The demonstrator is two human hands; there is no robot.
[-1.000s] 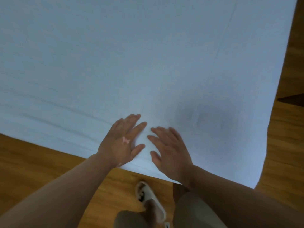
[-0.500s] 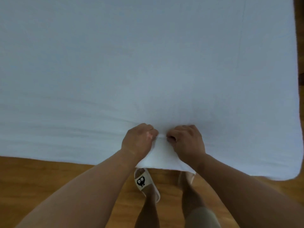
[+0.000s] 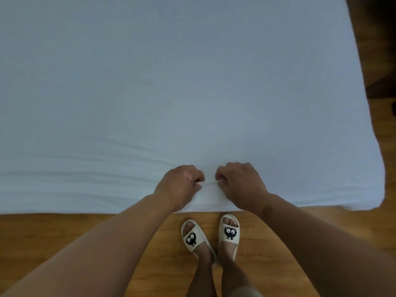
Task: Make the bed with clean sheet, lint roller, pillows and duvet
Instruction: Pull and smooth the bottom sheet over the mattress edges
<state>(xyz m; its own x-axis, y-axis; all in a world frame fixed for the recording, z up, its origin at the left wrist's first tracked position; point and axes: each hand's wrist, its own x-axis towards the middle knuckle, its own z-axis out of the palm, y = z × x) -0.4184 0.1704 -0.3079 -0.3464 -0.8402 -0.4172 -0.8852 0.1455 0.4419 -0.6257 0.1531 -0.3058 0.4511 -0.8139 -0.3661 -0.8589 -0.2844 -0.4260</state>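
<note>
Sheet [image 3: 171, 82] cropped left; fold [image 3: 209, 185] in curled fingers [image 3: 198, 179] of left hand [image 3: 180, 186], right hand [image 3: 243, 185]; tips hidden.

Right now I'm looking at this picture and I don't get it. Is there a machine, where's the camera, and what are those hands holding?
There is no machine here, just a person working with two bare hands. The camera sits on the person's head and looks forward and down, so both arms come in from the bottom of the picture. The big pale surface is a white sheet, spread flat. The left hand and the right hand are close together. Each pinches the sheet near its front edge, raising a small fold between them. Below, the person's feet in cream slippers with cartoon faces stand on a wooden floor.
</note>
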